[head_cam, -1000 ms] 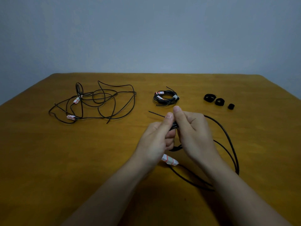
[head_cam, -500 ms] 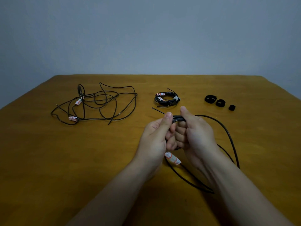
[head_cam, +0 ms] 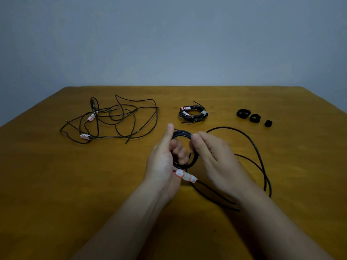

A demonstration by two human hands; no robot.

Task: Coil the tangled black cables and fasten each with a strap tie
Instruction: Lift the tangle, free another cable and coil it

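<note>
Head view, left hand (head_cam: 161, 164) and right hand (head_cam: 216, 156), fingers (head_cam: 195, 140) gripping round black cable coil (head_cam: 183, 132), wooden table (head_cam: 56, 184)

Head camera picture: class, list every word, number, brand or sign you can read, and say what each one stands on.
No text can be read.
White tag with red markings on the half-coiled black cable: too blurred to read.
Two white-and-red tags on the tangled black cable: too small to read.
White-and-red tags on the tied black cable bundle: too small to read.
Three black strap ties: no lettering visible.
</note>
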